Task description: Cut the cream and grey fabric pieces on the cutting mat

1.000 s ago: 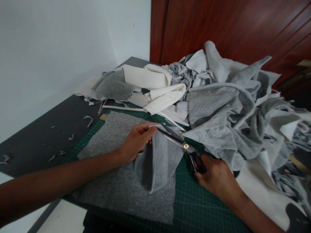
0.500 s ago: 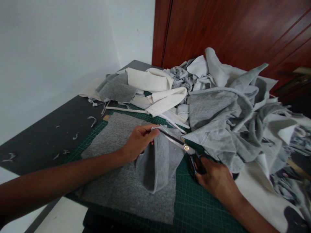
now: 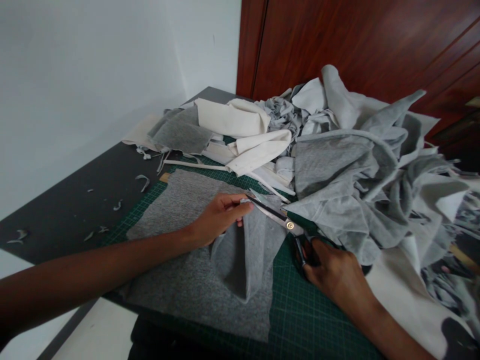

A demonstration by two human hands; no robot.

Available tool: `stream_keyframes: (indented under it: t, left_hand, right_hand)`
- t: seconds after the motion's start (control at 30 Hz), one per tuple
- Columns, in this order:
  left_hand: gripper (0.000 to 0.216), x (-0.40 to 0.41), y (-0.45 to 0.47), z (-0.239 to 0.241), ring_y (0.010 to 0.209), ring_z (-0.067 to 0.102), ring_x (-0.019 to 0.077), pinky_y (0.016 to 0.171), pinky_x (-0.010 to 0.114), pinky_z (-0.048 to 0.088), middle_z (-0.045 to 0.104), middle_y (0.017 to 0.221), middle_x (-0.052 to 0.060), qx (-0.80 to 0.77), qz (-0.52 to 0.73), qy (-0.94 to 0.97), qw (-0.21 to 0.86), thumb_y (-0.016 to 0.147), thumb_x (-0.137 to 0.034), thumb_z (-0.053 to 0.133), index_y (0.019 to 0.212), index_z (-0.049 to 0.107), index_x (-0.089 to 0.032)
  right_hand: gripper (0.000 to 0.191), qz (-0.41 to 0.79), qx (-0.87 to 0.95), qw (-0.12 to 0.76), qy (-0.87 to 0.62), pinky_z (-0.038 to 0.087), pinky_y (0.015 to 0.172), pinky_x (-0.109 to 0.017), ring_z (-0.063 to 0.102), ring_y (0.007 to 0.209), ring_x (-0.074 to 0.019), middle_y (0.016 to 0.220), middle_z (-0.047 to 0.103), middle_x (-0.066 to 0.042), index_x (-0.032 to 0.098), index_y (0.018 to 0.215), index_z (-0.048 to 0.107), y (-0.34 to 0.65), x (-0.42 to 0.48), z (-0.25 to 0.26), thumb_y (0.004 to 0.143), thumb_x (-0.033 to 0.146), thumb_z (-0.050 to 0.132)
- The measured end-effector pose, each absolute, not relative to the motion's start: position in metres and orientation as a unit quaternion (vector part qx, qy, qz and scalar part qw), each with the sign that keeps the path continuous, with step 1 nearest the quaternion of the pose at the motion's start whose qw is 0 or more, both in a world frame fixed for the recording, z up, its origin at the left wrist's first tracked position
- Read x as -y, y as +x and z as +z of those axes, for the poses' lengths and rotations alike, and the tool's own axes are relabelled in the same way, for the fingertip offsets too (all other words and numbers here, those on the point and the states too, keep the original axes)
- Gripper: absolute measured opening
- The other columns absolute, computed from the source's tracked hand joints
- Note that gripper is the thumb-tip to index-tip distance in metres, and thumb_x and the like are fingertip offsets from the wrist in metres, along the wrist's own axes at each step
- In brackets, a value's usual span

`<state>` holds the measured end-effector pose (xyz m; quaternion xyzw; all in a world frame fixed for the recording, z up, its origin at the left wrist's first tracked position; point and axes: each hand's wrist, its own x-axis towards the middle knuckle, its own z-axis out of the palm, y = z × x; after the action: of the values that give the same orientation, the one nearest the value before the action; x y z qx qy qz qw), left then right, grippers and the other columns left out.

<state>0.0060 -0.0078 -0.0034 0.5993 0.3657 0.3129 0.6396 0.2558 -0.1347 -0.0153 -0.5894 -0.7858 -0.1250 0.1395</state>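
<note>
My left hand point(image 3: 225, 215) pinches the upper edge of a folded piece of grey fabric point(image 3: 255, 250), which hangs down in a loop from the fingers. In my right hand point(image 3: 333, 265) are black-handled scissors point(image 3: 288, 225), fingers wrapped through the loops. The blades point left, slightly parted, with their tips at the fabric edge beside my left thumb. Beneath lies a larger flat piece of grey fabric point(image 3: 187, 280) on a green cutting mat point(image 3: 311, 320). Part of the held piece is hidden behind my left fingers.
Heaped grey fabric point(image 3: 337, 170) and cream pieces point(image 3: 232, 117) cover the back and right of the dark table point(image 3: 75, 200). Small scraps point(image 3: 142, 183) are scattered at the left. A white wall point(image 3: 93, 60) and a reddish wooden door point(image 3: 337, 45) stand behind.
My left hand and the held fabric have shifted slightly right. The blades look a little wider apart at the fabric edge. The view has tilted slightly.
</note>
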Motion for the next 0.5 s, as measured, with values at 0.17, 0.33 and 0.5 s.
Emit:
stream_keyframes:
  t: [0.17,0.33,0.5]
  left_hand:
    - [0.020,0.0071,0.0067,-0.0062,0.044,0.035,0.0038,0.045,0.016,0.032,0.041,0.054,-0.008,-0.348,0.310,0.598,0.652,0.085,-0.035,0.062,0.082,0.065,-0.015]
    - [0.019,0.0082,0.0086,-0.0062,0.050,0.041,0.0051,0.053,0.018,0.041,0.043,0.057,-0.008,-0.347,0.306,0.587,0.664,0.084,-0.034,0.063,0.083,0.066,-0.016]
    - [0.018,0.0106,0.0100,0.0001,0.048,0.039,0.0047,0.050,0.017,0.039,0.045,0.058,-0.007,-0.343,0.323,0.605,0.642,0.083,-0.031,0.060,0.074,0.063,-0.016]
  right_hand:
    - [0.014,-0.122,0.792,0.143,-0.581,0.032,0.042,-0.024,0.054,0.038,-0.0120,0.049,0.053,0.004,0.022,0.069,0.046,0.2565,0.1345,-0.0147,0.082,0.021,0.041]
    - [0.013,-0.120,0.799,0.137,-0.574,0.032,0.042,-0.025,0.054,0.038,-0.0124,0.049,0.052,0.004,0.022,0.069,0.046,0.2570,0.1345,-0.0146,0.081,0.021,0.042]
    - [0.013,-0.135,0.786,0.133,-0.589,0.032,0.044,-0.025,0.055,0.039,-0.0132,0.049,0.052,0.003,0.022,0.069,0.048,0.2563,0.1363,-0.0169,0.081,0.021,0.043]
